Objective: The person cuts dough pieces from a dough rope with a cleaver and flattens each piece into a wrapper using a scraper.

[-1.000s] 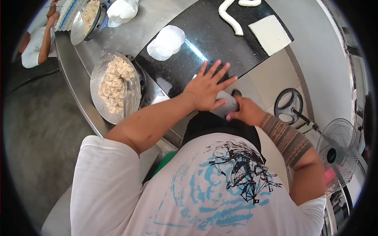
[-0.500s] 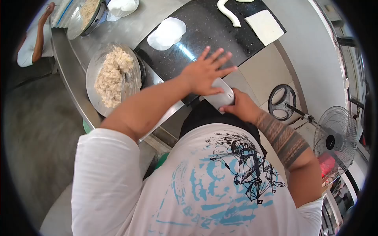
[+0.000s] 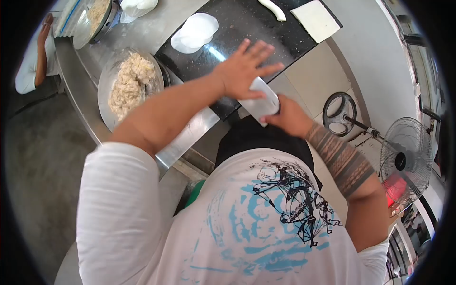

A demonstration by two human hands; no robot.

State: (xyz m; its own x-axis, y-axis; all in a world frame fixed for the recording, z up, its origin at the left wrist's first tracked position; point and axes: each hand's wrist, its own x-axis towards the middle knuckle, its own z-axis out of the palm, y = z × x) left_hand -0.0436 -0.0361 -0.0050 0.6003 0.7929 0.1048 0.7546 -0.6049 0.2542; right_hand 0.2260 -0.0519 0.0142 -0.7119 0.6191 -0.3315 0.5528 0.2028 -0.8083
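Observation:
My left hand [image 3: 244, 71] is spread open, fingers apart, over the near edge of the black worktop [image 3: 247, 28]. Its thumb side lies against or just above a flat, pale grey scraper [image 3: 259, 107] with rounded corners; whether they touch I cannot tell. My right hand [image 3: 287, 116] grips that scraper by its right edge, in front of my waist. Overlapping round white dough wrappers [image 3: 195, 32] lie on the worktop beyond my left hand. A white dough rope [image 3: 273, 10] and a flat dough slab [image 3: 316, 21] lie at its far end.
A clear-sided bowl of pale, lumpy filling [image 3: 133, 78] stands left on a steel table [image 3: 156, 21]. Another bowl [image 3: 97, 21] and more white rounds [image 3: 137, 7] sit behind it. A standing fan [image 3: 403, 159] is at right. Another person's arm [image 3: 42, 54] shows at far left.
The view has shifted, so the worktop and bowls sit slightly higher and further left. My left hand remains spread; my right hand still holds the scraper, both slightly higher in view.

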